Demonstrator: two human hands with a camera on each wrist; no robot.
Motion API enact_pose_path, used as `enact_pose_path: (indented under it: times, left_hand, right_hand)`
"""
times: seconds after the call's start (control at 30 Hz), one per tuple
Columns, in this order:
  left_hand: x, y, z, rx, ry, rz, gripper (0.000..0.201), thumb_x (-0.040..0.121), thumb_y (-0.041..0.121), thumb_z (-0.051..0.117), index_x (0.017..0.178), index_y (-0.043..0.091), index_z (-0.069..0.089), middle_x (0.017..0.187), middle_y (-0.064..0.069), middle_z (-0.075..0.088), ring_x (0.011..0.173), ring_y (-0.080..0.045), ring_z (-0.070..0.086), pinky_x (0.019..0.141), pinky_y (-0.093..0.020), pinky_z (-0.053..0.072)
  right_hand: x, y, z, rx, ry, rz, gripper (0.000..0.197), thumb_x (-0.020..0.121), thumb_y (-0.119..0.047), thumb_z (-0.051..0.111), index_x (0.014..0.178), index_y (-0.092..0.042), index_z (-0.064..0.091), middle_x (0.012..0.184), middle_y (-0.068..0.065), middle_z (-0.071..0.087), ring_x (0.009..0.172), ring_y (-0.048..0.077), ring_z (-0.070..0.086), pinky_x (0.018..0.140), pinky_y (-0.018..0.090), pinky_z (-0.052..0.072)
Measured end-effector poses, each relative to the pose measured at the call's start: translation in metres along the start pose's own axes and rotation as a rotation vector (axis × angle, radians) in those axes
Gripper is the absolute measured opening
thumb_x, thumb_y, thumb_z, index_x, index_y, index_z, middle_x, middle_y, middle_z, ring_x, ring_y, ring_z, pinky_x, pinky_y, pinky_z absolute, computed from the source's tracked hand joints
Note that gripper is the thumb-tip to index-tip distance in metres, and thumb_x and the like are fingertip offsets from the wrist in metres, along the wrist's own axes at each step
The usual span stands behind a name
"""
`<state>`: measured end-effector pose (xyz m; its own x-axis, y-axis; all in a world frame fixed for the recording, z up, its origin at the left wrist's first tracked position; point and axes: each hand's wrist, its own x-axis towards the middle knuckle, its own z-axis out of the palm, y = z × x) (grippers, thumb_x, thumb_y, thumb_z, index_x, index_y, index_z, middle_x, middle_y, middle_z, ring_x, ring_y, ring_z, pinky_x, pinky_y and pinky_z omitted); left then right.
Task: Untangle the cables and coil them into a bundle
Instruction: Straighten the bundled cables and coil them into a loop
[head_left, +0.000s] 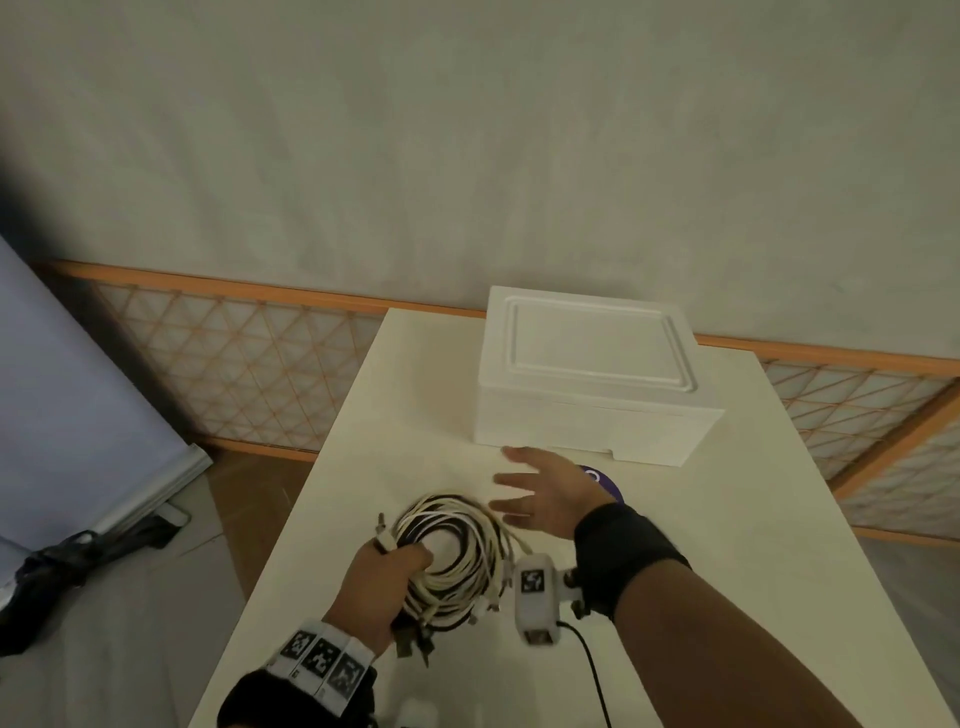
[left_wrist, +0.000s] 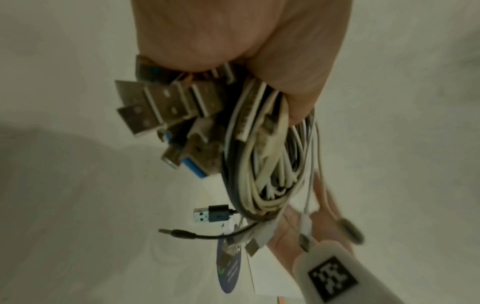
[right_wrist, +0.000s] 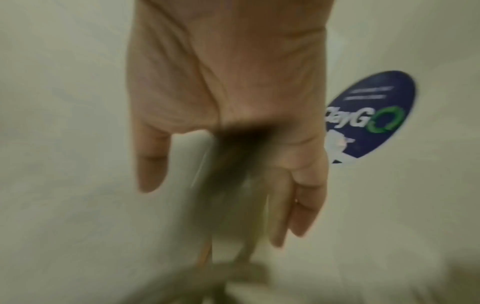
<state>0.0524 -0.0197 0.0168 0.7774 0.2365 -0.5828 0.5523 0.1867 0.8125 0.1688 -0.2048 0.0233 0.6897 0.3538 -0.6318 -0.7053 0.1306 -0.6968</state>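
A coil of white and black cables (head_left: 457, 556) hangs over the near middle of the white table (head_left: 753, 519). My left hand (head_left: 379, 587) grips the coil's near-left side, fingers curled round the strands. In the left wrist view the cable coil (left_wrist: 270, 164) hangs from my left hand (left_wrist: 233, 41), with several USB plugs (left_wrist: 161, 107) sticking out of the fist. My right hand (head_left: 540, 493) hovers flat just right of the coil, fingers spread and holding nothing. In the right wrist view the right hand (right_wrist: 228, 102) is blurred, its fingers straight.
A closed white foam box (head_left: 592, 374) stands at the table's far side, just beyond my right hand. A round blue sticker (head_left: 602, 480) (right_wrist: 371, 115) lies on the table under that hand. A lattice panel (head_left: 234, 364) runs behind the table.
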Motion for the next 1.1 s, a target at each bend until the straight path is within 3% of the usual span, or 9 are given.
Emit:
enact_pose_path:
  times: [0.13,0.3,0.43,0.6,0.7,0.83,0.93,1.03,1.1]
  left_hand:
    - [0.010,-0.006,-0.013,-0.010,0.054,-0.067,0.012,0.088,0.000,0.058,0.086,-0.002,0.070,0.073,-0.020,0.071,0.074,-0.037,0.066,0.062,-0.036,0.051]
    - [0.021,-0.007,-0.021,0.036,0.118,-0.143,0.005,0.086,0.000,0.062,0.086,0.000,0.067,0.080,-0.019,0.067,0.078,-0.036,0.061,0.074,-0.040,0.048]
    - [0.025,-0.006,-0.024,-0.006,0.134,-0.184,0.005,0.086,0.000,0.062,0.083,0.002,0.065,0.084,-0.018,0.067,0.080,-0.036,0.062,0.070,-0.039,0.048]
    - [0.020,-0.005,-0.026,-0.091,0.114,-0.147,0.009,0.087,0.003,0.061,0.091,-0.001,0.068,0.088,-0.025,0.070,0.085,-0.043,0.065,0.085,-0.056,0.051]
    - [0.010,-0.003,-0.025,-0.125,0.070,-0.102,0.016,0.087,0.000,0.058,0.098,-0.004,0.068,0.092,-0.027,0.070,0.088,-0.045,0.066,0.083,-0.054,0.053]
    - [-0.006,-0.001,-0.022,-0.107,-0.024,-0.025,0.023,0.087,-0.005,0.052,0.105,-0.010,0.065,0.102,-0.036,0.063,0.095,-0.050,0.062,0.082,-0.053,0.052]
    - [-0.017,0.003,-0.020,-0.073,-0.116,0.013,0.023,0.086,-0.007,0.051,0.104,-0.009,0.066,0.098,-0.033,0.067,0.092,-0.046,0.065,0.079,-0.049,0.054]
    - [-0.024,0.010,-0.019,-0.056,-0.169,0.059,0.023,0.085,-0.007,0.053,0.102,-0.007,0.068,0.097,-0.030,0.069,0.090,-0.044,0.067,0.077,-0.046,0.054]
    - [-0.025,0.017,-0.019,-0.037,-0.190,0.101,0.024,0.077,-0.003,0.062,0.100,-0.005,0.069,0.097,-0.030,0.069,0.090,-0.043,0.067,0.080,-0.047,0.054]
  right_hand:
    - [0.047,-0.012,-0.050,0.404,0.310,-0.062,0.014,0.088,-0.016,0.062,0.099,-0.010,0.055,0.128,0.017,0.047,0.114,0.039,0.053,0.090,0.046,0.046]
    - [0.075,-0.034,-0.063,0.524,0.368,-0.076,0.027,0.077,-0.012,0.065,0.102,-0.008,0.058,0.097,0.014,0.048,0.086,0.031,0.053,0.071,0.039,0.050]
    - [0.073,-0.027,-0.059,0.553,0.378,-0.056,0.017,0.078,-0.011,0.062,0.093,-0.007,0.054,0.084,0.010,0.044,0.074,0.024,0.051,0.081,0.038,0.049]
    - [0.035,0.016,-0.058,0.547,0.289,-0.044,0.011,0.083,-0.011,0.063,0.091,-0.009,0.056,0.093,0.011,0.048,0.091,0.027,0.053,0.088,0.046,0.050]
    - [0.010,0.046,-0.061,0.536,0.246,-0.015,0.017,0.080,-0.013,0.064,0.095,-0.011,0.055,0.100,0.011,0.050,0.099,0.028,0.055,0.083,0.043,0.051]
    - [-0.017,0.074,-0.058,0.508,0.302,-0.009,0.004,0.084,-0.012,0.060,0.082,-0.010,0.058,0.096,0.013,0.049,0.095,0.029,0.055,0.083,0.042,0.048]
    - [-0.036,0.084,-0.055,0.400,0.323,0.058,0.004,0.086,-0.011,0.058,0.084,-0.008,0.059,0.085,0.014,0.056,0.082,0.029,0.058,0.075,0.040,0.051]
    - [-0.067,0.076,-0.041,-0.116,0.354,0.097,0.011,0.089,-0.005,0.054,0.087,0.004,0.060,0.065,0.017,0.062,0.057,0.027,0.061,0.060,0.039,0.054]
    - [-0.085,0.064,-0.032,-0.522,0.491,-0.179,0.014,0.089,-0.007,0.056,0.078,0.000,0.062,0.057,0.009,0.064,0.049,0.018,0.059,0.058,0.040,0.054]
